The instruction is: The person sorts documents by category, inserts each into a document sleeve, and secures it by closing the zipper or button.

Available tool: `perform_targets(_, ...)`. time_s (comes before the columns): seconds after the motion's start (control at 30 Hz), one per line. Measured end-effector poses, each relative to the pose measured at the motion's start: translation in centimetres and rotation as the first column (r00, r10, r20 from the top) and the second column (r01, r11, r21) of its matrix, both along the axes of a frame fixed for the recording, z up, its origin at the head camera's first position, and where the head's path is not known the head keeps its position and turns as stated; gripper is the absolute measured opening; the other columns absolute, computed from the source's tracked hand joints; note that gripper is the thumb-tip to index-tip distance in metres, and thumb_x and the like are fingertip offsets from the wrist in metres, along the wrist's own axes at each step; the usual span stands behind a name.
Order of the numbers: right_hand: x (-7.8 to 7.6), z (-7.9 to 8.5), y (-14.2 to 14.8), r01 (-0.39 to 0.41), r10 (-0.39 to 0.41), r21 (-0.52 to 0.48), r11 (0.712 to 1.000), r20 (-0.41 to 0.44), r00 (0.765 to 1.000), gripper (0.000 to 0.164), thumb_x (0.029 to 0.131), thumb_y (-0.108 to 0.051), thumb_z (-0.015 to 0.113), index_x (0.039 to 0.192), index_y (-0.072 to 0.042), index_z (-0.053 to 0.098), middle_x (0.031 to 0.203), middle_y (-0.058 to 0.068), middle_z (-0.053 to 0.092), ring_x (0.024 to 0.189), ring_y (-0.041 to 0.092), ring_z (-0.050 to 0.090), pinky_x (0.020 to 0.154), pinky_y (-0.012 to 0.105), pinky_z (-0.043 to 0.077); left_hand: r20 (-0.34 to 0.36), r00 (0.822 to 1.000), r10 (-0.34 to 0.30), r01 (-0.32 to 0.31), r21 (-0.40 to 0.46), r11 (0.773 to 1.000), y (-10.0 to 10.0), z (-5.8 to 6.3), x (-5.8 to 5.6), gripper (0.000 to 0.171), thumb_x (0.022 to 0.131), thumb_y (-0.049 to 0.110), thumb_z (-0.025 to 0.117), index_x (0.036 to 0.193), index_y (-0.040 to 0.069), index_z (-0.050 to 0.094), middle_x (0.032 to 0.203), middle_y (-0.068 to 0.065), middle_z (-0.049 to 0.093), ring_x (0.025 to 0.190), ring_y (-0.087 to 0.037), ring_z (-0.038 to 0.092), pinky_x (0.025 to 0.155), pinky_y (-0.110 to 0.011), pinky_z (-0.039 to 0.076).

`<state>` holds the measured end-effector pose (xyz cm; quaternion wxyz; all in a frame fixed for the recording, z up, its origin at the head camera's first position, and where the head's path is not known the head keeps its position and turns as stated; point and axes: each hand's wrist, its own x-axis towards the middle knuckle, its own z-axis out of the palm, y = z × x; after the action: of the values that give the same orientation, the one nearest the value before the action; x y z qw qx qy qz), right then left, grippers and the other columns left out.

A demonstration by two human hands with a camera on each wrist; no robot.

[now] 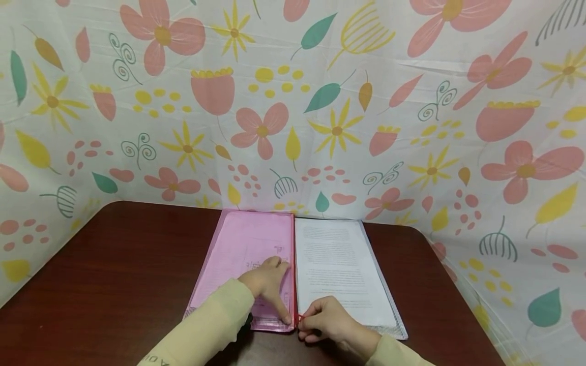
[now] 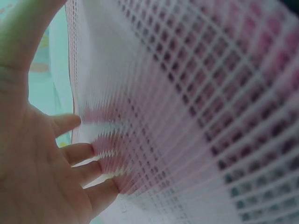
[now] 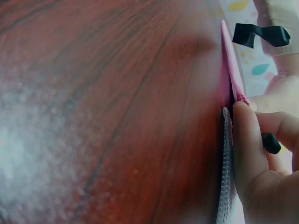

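Note:
A pink mesh zip pouch (image 1: 233,239) with printed paper inside lies flat on the table, a red zipper along its right edge. My left hand (image 1: 270,282) rests on it with fingers spread, the thumb near its lower right corner; the left wrist view shows the fingertips touching its ribbed mesh (image 2: 154,84). At that corner my right hand (image 1: 331,320) pinches the small red zipper pull (image 1: 300,318). In the right wrist view, the thumb and fingers close at the pink pouch's corner (image 3: 240,99). A clear pouch with a grey mesh edge (image 1: 339,264) lies alongside, a printed page inside.
The dark reddish-brown table (image 1: 128,264) carries both pouches, which reach its back edge. Behind and around it hangs a white cloth (image 1: 293,101) printed with flowers and leaves. A black strap (image 3: 261,35) shows at the left sleeve.

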<state>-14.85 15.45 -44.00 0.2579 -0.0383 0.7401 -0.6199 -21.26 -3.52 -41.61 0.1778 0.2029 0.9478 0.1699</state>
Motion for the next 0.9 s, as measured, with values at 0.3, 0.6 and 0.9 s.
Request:
perform_targets(0.3, -0.1, 0.1, -0.7, 0.050, -0.050, 0.056, 0.997, -0.017, 0.999, 0.005, 0.075, 0.007, 0.065, 0.073, 0.003, 0.063, 0.064, 0.006, 0.068, 0.055, 0.011, 0.064, 0.055, 0.029, 0.057, -0.051, 0.998, -0.029, 0.024, -0.094, 0.995, 0.2, -0.3, -0.1, 0.140, 0.036, 0.068, 0.085, 0.148, 0.007, 0.027, 0.149, -0.015, 0.029, 0.139, -0.028, 0.028, 0.111, -0.040, 0.034)
perform_targets(0.6, -0.2, 0.6, -0.9, 0.060, -0.052, 0.096, 0.994, -0.080, 0.995, 0.004, 0.072, 0.008, 0.065, 0.071, 0.005, 0.063, 0.057, 0.004, 0.065, 0.050, 0.008, 0.062, 0.050, 0.026, 0.055, -0.094, 0.994, -0.055, 0.046, -0.101, 0.994, 0.3, -0.6, 0.2, 0.141, 0.033, 0.070, 0.084, 0.147, 0.007, 0.030, 0.141, -0.013, 0.037, 0.133, -0.025, 0.034, 0.108, -0.037, 0.038)
perform_targets(0.9, -1.2, 0.6, -0.9, 0.101, -0.088, 0.110, 0.989, -0.119, 0.989, 0.006, 0.073, 0.008, 0.065, 0.077, 0.012, 0.063, 0.060, 0.006, 0.066, 0.054, 0.009, 0.063, 0.051, 0.025, 0.055, -0.135, 0.987, -0.087, 0.067, -0.146, 0.987, 0.4, -0.5, 0.6, 0.144, 0.031, 0.073, 0.081, 0.147, 0.005, 0.029, 0.136, -0.013, 0.040, 0.129, -0.025, 0.037, 0.106, -0.034, 0.040)
